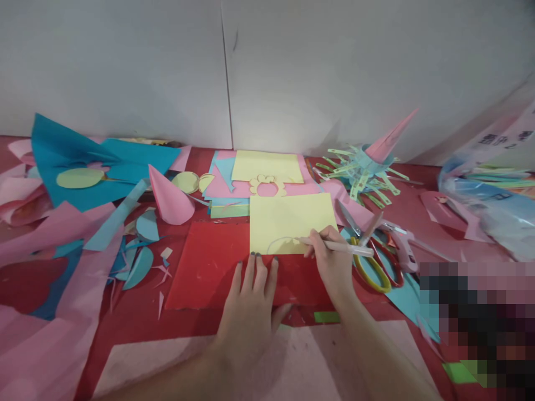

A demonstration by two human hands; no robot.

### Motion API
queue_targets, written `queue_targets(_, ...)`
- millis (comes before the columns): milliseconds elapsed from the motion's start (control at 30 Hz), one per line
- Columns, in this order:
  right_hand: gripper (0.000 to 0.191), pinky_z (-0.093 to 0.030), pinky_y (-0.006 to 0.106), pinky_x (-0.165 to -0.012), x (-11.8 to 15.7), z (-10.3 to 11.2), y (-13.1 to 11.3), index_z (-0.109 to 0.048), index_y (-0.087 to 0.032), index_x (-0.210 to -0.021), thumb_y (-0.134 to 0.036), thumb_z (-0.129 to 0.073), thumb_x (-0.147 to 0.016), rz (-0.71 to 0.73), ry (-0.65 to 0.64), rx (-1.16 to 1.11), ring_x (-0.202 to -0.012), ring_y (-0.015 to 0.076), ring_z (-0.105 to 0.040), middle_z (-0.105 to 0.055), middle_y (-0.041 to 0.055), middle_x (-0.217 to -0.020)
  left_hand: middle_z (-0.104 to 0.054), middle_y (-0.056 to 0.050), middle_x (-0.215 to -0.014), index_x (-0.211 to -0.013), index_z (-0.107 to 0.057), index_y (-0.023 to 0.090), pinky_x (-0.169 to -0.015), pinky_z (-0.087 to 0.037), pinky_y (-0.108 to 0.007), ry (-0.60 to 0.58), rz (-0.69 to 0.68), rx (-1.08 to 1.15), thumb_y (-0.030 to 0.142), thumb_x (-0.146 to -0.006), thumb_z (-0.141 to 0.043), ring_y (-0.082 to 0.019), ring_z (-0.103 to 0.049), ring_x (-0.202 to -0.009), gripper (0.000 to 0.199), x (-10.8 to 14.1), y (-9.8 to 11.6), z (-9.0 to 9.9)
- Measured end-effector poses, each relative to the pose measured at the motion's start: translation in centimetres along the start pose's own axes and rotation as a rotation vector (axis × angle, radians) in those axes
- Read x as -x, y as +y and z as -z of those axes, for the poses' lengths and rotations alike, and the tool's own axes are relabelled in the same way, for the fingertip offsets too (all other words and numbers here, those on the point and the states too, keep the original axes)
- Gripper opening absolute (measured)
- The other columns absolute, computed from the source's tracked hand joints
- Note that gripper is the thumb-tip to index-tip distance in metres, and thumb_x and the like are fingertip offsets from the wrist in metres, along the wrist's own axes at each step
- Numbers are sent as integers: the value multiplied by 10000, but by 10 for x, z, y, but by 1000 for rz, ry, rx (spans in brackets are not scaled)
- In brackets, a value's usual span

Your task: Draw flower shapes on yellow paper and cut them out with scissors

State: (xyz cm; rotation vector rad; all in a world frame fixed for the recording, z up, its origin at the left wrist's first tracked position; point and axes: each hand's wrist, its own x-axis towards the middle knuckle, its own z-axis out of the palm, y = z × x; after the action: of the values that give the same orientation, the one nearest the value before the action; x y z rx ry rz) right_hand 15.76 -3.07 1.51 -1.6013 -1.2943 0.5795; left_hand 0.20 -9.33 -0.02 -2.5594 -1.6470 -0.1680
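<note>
A yellow sheet of paper (292, 217) lies over the upper right part of a red board (209, 267), with a curved pencil-like line near its lower edge. My right hand (332, 262) is closed around a pale pen (349, 247), its tip on the sheet at the drawn curve. My left hand (253, 301) lies flat on the red board with fingers spread, fingertips at the sheet's lower edge. Just above the sheet sits a scalloped yellow paper ring (254, 186).
Yellow-handled scissors (374, 278), red-handled scissors (395, 273) and a glue gun (404, 253) lie right of my right hand. A pink cone (171, 203) and paper scraps are at left. A cone-topped paper piece (374, 161) stands back right. A wall is behind.
</note>
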Motion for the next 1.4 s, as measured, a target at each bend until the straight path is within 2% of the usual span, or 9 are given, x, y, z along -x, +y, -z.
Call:
queue_targets(333,290,-394,249,-519,0,-2,2,-442,-215,-526,-302,-495,-797,37,-48,51,-466,128,-518,-548,-36,-450,-471,-162,-1257,-1303,-358,125,-974,-310,-460,7,-4,-5,489,-857,-213,-297,-369,-1207,594,0,0,0)
queue_targets(500,294,-358,226,-457,0,0,2,-381,-217,-507,-243,-495,-777,10,30,19,-390,107,-451,-471,-63,-375,-467,-161,-1260,-1306,-352,128,-973,-311,-459,11,-2,-12,491,-854,-227,-295,-366,-1209,593,0,0,0)
queue_targets(700,277,-374,220,-492,0,-1,0,-409,-206,-529,-255,-492,-789,-2,-5,29,-443,112,-505,-519,-54,-413,-465,-164,-1260,-1314,-339,130,-974,-311,-458,7,2,-9,489,-859,-209,-295,-362,-1211,594,1,0,-1)
queue_targets(933,281,-359,217,-454,0,3,5,-385,-211,-518,-236,-489,-778,-12,87,-43,-383,105,-464,-433,-74,-353,-461,-162,-1259,-1323,-322,149,-974,-310,-462,8,-3,-12,502,-853,-230,-302,-363,-1208,595,1,0,-1)
queue_targets(1067,284,-374,224,-472,0,4,4,-401,-209,-519,-262,-501,-780,-18,50,-44,-412,114,-498,-489,-56,-374,-460,-170,-1255,-1350,-258,170,-970,-307,-472,10,-24,-46,480,-845,-302,-315,-371,-1199,594,1,0,0)
queue_targets(1300,275,-393,229,-511,0,3,3,-424,-209,-536,-282,-505,-788,-14,-18,1,-456,120,-528,-550,-47,-426,-476,-169,-1238,-1314,-342,146,-974,-309,-465,9,-13,-18,484,-851,-264,-312,-381,-1192,579,0,0,1)
queue_targets(1400,286,-376,218,-493,0,4,3,-400,-208,-518,-246,-504,-781,-15,10,19,-428,110,-501,-515,-57,-392,-480,-160,-1237,-1310,-351,157,-975,-308,-464,11,-9,-2,489,-851,-260,-305,-383,-1191,574,-1,-1,2)
